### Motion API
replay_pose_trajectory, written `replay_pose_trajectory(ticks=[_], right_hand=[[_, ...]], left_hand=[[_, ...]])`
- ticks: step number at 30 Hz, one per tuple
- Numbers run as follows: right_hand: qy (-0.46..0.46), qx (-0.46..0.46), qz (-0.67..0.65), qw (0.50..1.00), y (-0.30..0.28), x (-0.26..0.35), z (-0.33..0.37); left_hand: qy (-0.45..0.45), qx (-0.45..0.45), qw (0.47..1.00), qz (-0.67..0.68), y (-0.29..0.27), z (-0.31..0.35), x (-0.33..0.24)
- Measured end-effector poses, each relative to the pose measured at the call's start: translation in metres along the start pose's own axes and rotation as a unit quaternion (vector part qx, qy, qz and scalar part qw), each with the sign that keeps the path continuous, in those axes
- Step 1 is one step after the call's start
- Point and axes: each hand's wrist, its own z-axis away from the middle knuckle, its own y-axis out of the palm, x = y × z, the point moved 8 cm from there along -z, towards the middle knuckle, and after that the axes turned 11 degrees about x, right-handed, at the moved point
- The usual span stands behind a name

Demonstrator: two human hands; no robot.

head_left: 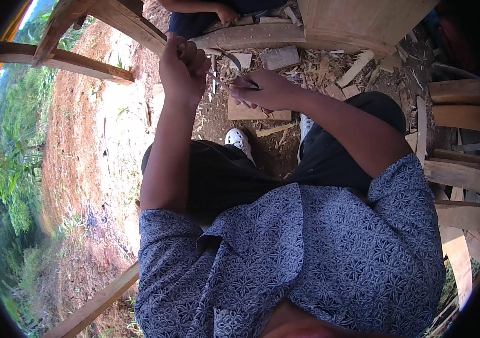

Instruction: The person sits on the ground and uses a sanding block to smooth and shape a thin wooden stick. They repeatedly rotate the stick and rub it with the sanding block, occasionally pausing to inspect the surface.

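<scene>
Looks like an open-sided woodworking shop, with pale, thin, curled wood shavings littering the ground under and beyond the fingers, rough brown timber planks far to their right and a sunlit reddish earth slope to their left.

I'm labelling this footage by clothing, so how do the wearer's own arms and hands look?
The left hand and right hand are ungloved, with no watch visible. Short, loose sleeves, in dark blue with a pale floral print, end near the elbows, leaving the forearms uncovered.
</scene>
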Motion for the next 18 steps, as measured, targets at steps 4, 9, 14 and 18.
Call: replay_pose_trajectory(ticks=[4,9,14,18], right_hand=[[-0.053,0.011,-0.006,0.999,0.006,-0.006,-0.005],[-0.144,-0.096,0.105,0.979,0.000,0.008,-0.001],[-0.025,-0.041,0.034,0.998,0.003,0.006,0.000],[-0.024,-0.027,-0.031,0.999,0.001,0.003,0.002]], left_hand=[[0.028,-0.020,0.999,0.001,-0.010,0.001,-0.016],[0.034,-0.041,0.998,-0.014,-0.010,0.005,-0.019],[0.055,-0.003,0.998,0.017,-0.008,0.006,-0.029],[0.082,-0.033,0.996,0.000,-0.012,0.009,-0.048]])
